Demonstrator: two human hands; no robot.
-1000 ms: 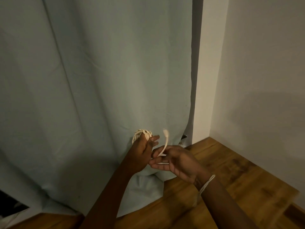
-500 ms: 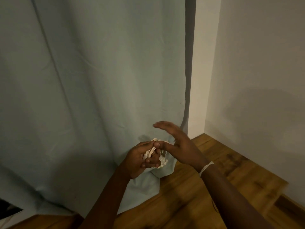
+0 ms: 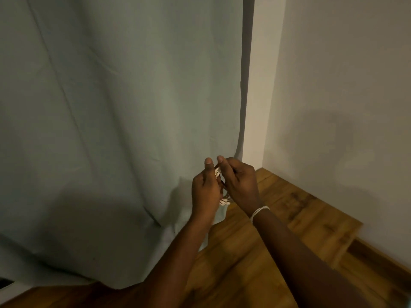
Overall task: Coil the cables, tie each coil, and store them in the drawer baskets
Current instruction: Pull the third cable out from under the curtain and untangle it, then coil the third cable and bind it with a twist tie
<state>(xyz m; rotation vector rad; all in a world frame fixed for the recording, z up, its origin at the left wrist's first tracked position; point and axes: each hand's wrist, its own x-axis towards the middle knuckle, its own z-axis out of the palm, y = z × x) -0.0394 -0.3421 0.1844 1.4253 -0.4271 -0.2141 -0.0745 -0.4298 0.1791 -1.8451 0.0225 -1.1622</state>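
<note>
Both hands on the coil, held up in the air in front of the curtain, above the floor.

Left hand (image 3: 205,192): grip closed on the white cable coil (image 3: 223,200), back of the hand to the camera, thumb pointing up beside the upper strands. Fingers curl round the far side (hidden, so exact finger placement can't be told).

Right hand (image 3: 241,185): grip also closed on the coil, pinching the strands near the top, fingertip raised just beside the left thumb. The two hands touch or nearly touch at the thumbs.

Coil itself: mostly covered by the hands. Only two bits show, a short stretch of white strands between the thumbs at the top and a bunch of loops poking out below, between the heels of the hands. Whether a tie is on it can't be told.

Right wrist carries a wrap of thin white cord (image 3: 259,211) (several turns, snug on the skin).

Behind the hands: pale blue-grey curtain (image 3: 115,121) hanging to the floor, its hem bunched on the boards. Right of it a narrow strip of white wall (image 3: 255,96), then the corner and a second wall face with a soft shadow on it. Wooden floor (image 3: 255,252) below, warm brown planks. Lighting is dim.
</note>
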